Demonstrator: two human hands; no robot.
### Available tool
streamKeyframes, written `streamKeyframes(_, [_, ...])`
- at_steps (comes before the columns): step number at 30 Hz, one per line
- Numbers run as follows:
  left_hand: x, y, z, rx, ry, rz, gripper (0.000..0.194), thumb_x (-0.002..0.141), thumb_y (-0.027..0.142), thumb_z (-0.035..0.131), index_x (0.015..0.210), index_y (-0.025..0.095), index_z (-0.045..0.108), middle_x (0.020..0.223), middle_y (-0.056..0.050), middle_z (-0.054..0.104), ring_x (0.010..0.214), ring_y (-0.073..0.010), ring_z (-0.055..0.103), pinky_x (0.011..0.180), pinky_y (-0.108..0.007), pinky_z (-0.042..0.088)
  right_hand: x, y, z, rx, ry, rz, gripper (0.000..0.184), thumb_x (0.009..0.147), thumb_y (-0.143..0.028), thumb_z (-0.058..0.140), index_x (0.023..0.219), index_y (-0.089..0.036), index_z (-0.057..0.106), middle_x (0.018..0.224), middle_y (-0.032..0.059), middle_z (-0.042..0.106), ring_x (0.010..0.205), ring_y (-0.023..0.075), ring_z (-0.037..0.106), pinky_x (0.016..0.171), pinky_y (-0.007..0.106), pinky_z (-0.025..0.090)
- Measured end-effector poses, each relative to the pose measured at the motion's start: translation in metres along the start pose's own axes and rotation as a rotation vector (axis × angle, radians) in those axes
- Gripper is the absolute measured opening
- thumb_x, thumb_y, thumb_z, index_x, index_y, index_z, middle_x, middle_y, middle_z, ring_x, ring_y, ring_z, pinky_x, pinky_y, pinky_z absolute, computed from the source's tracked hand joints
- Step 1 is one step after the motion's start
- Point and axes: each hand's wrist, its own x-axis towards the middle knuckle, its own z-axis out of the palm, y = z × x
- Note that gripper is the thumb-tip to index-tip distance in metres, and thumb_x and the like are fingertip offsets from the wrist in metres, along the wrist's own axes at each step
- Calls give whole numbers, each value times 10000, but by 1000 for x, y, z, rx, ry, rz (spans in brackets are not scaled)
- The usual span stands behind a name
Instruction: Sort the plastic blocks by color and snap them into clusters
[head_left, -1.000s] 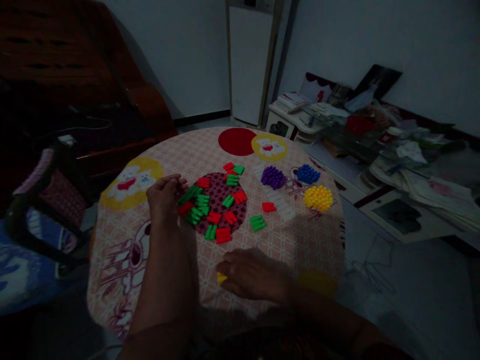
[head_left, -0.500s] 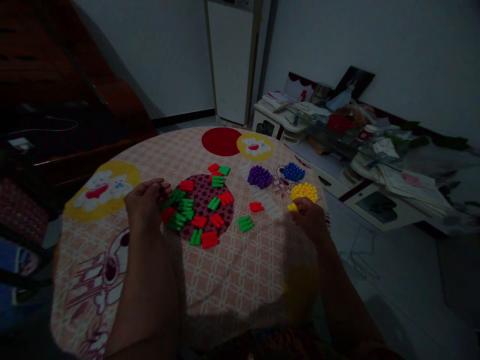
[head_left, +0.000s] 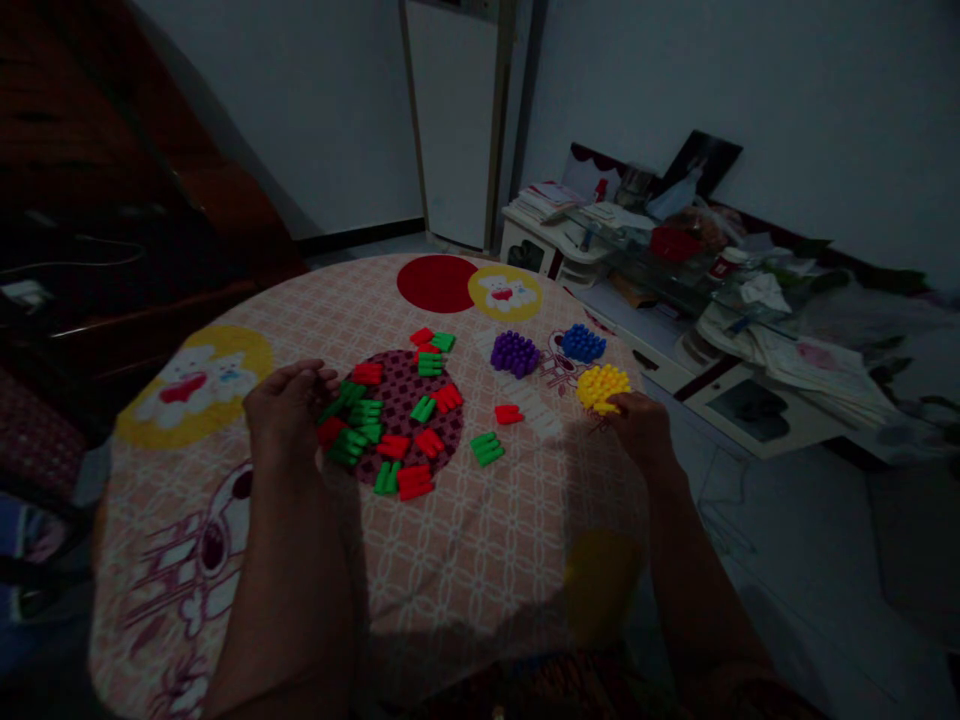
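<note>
Lying at the tips of the right fingers (head_left: 625, 404): yellow pieces (head_left: 602, 385).

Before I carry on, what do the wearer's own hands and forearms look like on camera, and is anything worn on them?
Both the left hand and right hand are ungloved, and both forearms are bare, with no watch or bracelet visible. Dark patterned clothing shows at the bottom edge; sleeve details are too dim.

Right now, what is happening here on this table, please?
The right hand is at the near edge of the yellow cluster. The left hand is beside scattered red pieces and green pieces. The purple cluster and blue cluster rest on the tablecloth. It is too dark to tell what either hand holds.
</note>
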Motion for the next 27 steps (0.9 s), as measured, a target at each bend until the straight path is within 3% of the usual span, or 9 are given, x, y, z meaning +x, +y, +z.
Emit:
streamKeyframes(8, [6, -6, -3, -6, -18, 2, 192, 661, 136, 644, 849, 131, 681, 711, -13, 681, 590, -97, 628, 605, -209, 532, 2, -5, 12, -93, -8, -3, 194, 821, -211, 583, 918, -150, 739, 913, 129, 714, 797, 231, 619, 724, 316, 448])
streamKeyframes(15, [2, -2, 0, 0, 4, 0, 174, 661, 124, 644, 830, 133, 690, 694, -20, 689, 587, -100, 638, 585, -199, 536, 0, -13, 2, 14, 119, 49, 202, 837, -270, 576, 914, -148, 718, 905, 135, 721, 829, 250, 638, 756, 336, 468])
streamKeyframes(18, [1, -1, 3, 12, 19, -26, 156, 662, 113, 633, 807, 140, 685, 681, -17, 687, 587, -100, 639, 581, -194, 532, -3, -36, 2, 140, 103, 2, 223, 886, -294, 545, 914, -161, 723, 912, 125, 739, 841, 245, 664, 778, 336, 479])
streamKeyframes(21, [0, -2, 5, 6, -12, -33, 149, 674, 107, 620, 806, 139, 681, 682, -17, 682, 585, -94, 638, 602, -193, 532, -2, -72, 13, 258, -21, -111, 205, 913, -274, 555, 941, -170, 728, 952, 116, 755, 862, 223, 690, 806, 314, 485])
streamKeyframes(27, [3, -4, 1, 5, -9, -21, 166, 654, 147, 629, 810, 161, 683, 689, -5, 688, 589, -98, 634, 580, -187, 542, 12, -136, 40, 182, -274, -146, 273, 981, -386, 560, 973, -171, 727, 892, 127, 761, 848, 225, 704, 778, 301, 471])
